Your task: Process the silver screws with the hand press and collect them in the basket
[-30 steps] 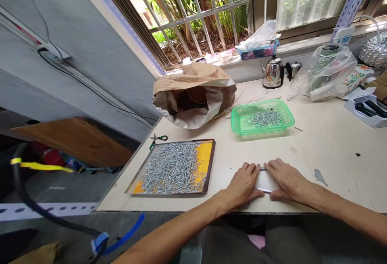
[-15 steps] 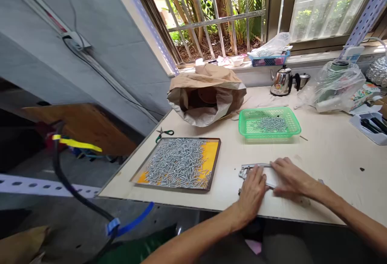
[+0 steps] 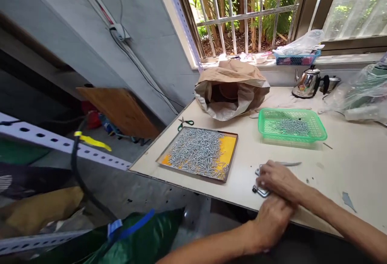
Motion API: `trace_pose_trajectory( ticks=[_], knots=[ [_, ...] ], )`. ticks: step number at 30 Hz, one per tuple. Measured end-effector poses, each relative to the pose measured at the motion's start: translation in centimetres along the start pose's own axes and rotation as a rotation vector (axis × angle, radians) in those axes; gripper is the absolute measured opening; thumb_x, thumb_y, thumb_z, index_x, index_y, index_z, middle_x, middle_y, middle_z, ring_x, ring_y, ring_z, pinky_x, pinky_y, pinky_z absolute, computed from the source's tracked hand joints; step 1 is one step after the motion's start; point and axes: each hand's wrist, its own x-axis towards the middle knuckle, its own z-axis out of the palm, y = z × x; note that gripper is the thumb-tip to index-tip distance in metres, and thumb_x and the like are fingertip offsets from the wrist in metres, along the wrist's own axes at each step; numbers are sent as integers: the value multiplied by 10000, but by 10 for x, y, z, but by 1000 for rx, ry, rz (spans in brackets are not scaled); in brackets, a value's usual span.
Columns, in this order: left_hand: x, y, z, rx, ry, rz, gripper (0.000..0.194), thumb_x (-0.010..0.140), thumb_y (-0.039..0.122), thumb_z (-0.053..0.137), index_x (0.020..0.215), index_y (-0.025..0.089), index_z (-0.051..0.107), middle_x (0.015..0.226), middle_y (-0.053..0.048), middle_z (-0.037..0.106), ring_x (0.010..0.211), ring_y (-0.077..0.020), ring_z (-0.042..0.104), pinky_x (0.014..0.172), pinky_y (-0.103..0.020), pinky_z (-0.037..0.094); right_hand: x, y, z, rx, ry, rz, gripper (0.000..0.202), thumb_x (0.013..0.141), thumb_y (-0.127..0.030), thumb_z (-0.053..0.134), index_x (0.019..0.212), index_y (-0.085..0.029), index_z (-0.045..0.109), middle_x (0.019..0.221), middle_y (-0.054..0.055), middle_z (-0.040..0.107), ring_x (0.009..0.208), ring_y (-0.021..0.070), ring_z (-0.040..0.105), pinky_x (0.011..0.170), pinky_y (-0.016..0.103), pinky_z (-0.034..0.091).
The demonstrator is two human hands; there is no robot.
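Metal piece (image 3: 263, 192) partly under right hand (image 3: 278, 180)

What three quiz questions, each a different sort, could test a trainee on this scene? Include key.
1. Multiple choice: the green-handled scissors lie closest to
a) the green basket
b) the metal-rimmed tray
c) the kettle

2. True or false: screws cover the tray's whole yellow bottom.

3. Fill in: the hand nearer the table's front edge is the person's ____ hand.

Key: 1 b; 2 false; 3 left.
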Motion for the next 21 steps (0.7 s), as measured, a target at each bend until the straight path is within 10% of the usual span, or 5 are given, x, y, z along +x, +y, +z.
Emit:
trace_pose_trajectory(
  ticks=[4,10,16,21],
  knots=[
    [-19,-14,-49,79,119,66,249,919,154,375,880,142,620,760,-49,619,747,-143,559,735,-272,496,15,-18,24,9,62,-128,211,886,-128,430,811,-209,610,768,53,574,715,179,476,587,291,359],
    [-25,-110,-138,524,21,-651,194,895,175,478,860,166,669,829,-67,609,836,-199,522,723,-324,470,11,-8,33,415,435,-104,252,934,-181,300,903,-224,547,801,47,618,728,166,577,638,288,471],
    [-11,-154,-138,606,-306,-694,171,866,164,524,779,138,669,877,-96,605,929,-238,526,767,-348,447,13,58,-33,143,769,364,249,909,-343,391,1045,-267,586,990,85,626,921,262,590,807,427,477],
    [-9,-162,-133,615,-303,-661,236,835,45,456,751,131,659,892,-111,625,916,-241,553,763,-338,436,-15,52,-33,53,478,339,274,896,-207,372,998,-259,621,903,65,606,808,196,607,692,317,504]
  ],
)
